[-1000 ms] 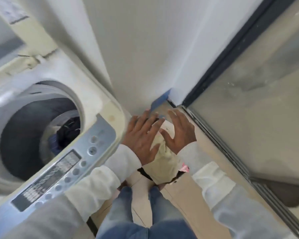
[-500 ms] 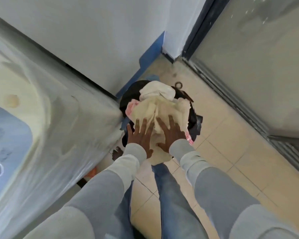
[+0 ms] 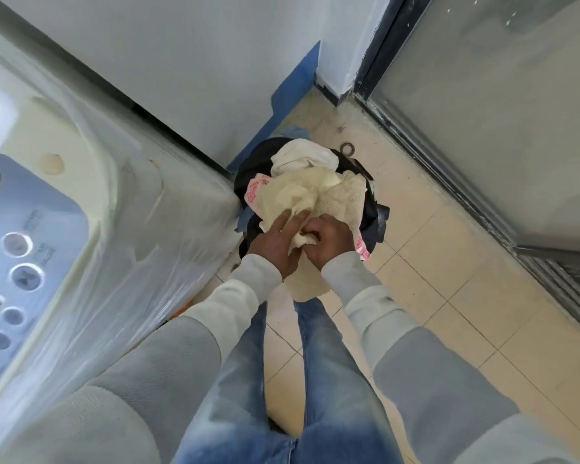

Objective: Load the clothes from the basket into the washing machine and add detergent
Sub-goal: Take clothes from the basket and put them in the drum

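A dark laundry basket [image 3: 248, 169] stands on the floor in the corner, heaped with clothes. On top lies a cream towel [image 3: 302, 192], with a white garment [image 3: 302, 157] behind it and a pink-printed cloth [image 3: 253, 190] at the left. My right hand [image 3: 330, 242] grips a bunch of the cream towel, fingers curled into it. My left hand [image 3: 278, 241] lies on the towel beside it, its fingers stretched over the fabric. The washing machine [image 3: 114, 209] fills the left side; only its control panel [image 3: 21, 269] and plastic-wrapped corner show.
White wall behind the basket with a blue skirting strip [image 3: 292, 92]. A frosted glass door [image 3: 499, 112] with a metal track runs along the right. Beige floor tiles [image 3: 449, 279] lie between. My jeans-clad legs [image 3: 282, 380] stand just below the basket.
The view swung down from the machine's drum to the basket. My hands went from flat on the towel to my right hand bunching and gripping it.
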